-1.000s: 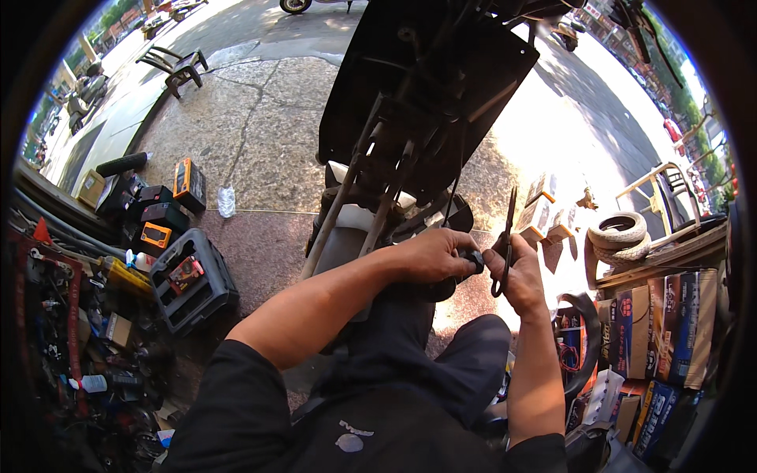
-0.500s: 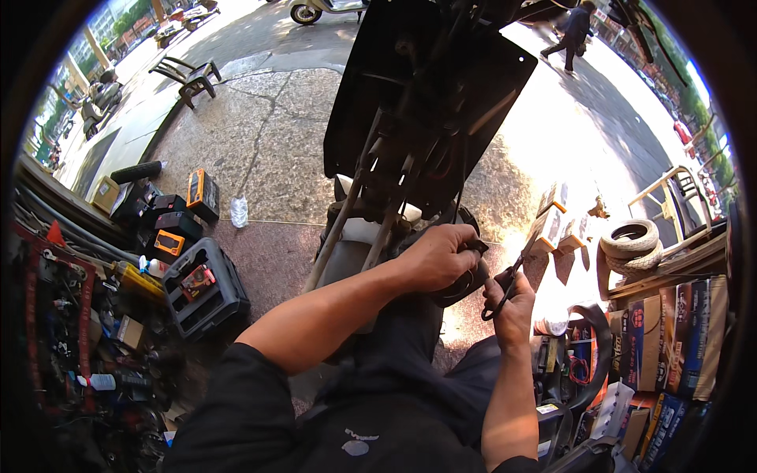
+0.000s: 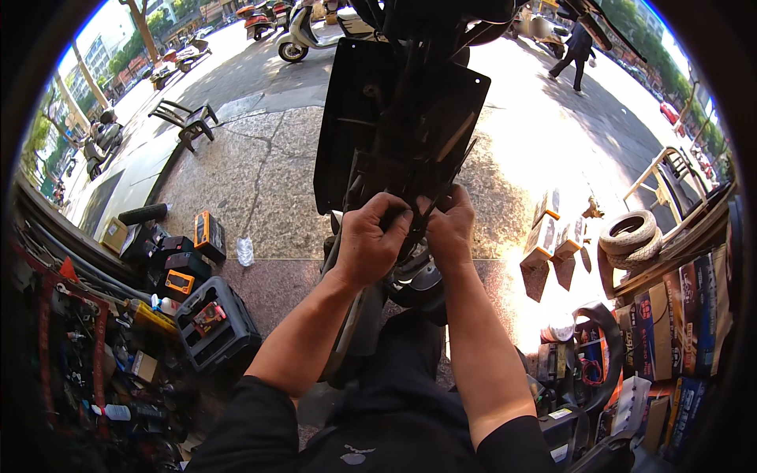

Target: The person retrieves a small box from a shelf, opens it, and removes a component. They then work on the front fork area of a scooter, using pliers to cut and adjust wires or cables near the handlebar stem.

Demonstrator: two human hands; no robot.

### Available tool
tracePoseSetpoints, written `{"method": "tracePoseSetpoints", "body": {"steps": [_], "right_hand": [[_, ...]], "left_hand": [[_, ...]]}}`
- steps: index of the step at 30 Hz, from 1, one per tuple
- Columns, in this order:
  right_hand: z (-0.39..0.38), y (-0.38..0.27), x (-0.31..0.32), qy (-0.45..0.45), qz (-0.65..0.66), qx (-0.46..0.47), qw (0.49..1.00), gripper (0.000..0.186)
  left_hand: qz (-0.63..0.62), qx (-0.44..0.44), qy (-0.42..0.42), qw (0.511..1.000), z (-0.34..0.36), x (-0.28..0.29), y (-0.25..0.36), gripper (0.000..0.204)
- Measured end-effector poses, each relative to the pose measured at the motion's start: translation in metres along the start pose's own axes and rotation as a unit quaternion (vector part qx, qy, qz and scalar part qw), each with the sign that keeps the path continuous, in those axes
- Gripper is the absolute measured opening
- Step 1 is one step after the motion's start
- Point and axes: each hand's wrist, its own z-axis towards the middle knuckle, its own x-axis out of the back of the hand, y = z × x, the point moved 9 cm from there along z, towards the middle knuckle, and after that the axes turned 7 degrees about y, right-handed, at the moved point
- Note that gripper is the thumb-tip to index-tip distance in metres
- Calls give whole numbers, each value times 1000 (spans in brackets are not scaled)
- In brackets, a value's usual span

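1. Scissors [image 3: 464, 163]: at the right hand, blades angled far and right, beside the dark frame [image 3: 398, 146].
2. Right hand [image 3: 449, 234]: fingers curled around the scissors; handles hidden.
3. Left hand [image 3: 373, 243]: closed in a pinch, just left of the right hand; cannot tell on what.
4. Steady the left pinch; point blade tips away from fingers and panel [image 3: 339, 150].
5. Surroundings: case [image 3: 234, 352] left, 2 tyres [image 3: 640, 241] right.

Open-fronted vehicle repair workshop [image 3: 276, 288] beside a street [image 3: 236, 87]

Around a dark vehicle frame [image 3: 394, 118]: stacked tyres [image 3: 631, 246], a grey plastic case [image 3: 229, 347], cardboard boxes [image 3: 658, 315], jumbled parts [image 3: 150, 366]; parked scooters [image 3: 311, 33] beyond.
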Motion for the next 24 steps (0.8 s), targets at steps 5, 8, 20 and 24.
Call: {"method": "tracePoseSetpoints", "body": {"steps": [5,8,20,24], "right_hand": [[4,-21,19,-32,16,-24,999,23],[12,-45,31,-55,-33,-9,998,21],[27,-100,32,-141,-176,78,971,22],[24,-103,37,-106,-180,92,974,28]], "left_hand": [[9,-2,1,1000,9,-3,11,13],[32,-5,-27,999,25,-18,20,25],[151,-141,-87,974,66,-64,42,14],[48,10,-76,996,64,-61,16,8]]}}
